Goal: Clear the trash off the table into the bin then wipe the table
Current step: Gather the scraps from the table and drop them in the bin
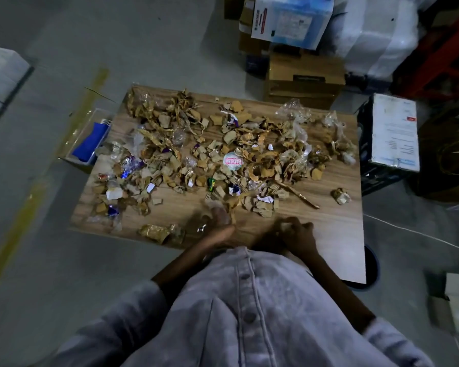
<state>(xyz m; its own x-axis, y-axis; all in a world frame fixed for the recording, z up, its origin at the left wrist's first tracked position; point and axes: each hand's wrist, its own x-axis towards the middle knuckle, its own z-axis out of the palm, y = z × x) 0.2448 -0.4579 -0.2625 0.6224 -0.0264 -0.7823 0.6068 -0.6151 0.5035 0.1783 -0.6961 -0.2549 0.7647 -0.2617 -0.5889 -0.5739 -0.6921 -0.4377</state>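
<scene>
A wooden table (pixel 329 234) is strewn with trash (pixel 196 154): several torn cardboard scraps, clear plastic wrappers, foil bits and a round pink-and-white lid (pixel 233 161). My left hand (pixel 217 229) is blurred at the near edge, its fingers against a clear wrapper (pixel 217 209); its grip is not visible. My right hand (pixel 298 234) lies beside it with its fingers curled round a small pale scrap (pixel 285 227). A dark round bin (pixel 372 266) shows partly under the table's near right corner.
A clear plastic box with a blue item (pixel 90 139) sits at the table's left edge. Cardboard boxes (pixel 302 75) stand beyond the far edge. A black crate with a white box (pixel 392 133) stands on the right. A white cable (pixel 408 231) crosses the floor.
</scene>
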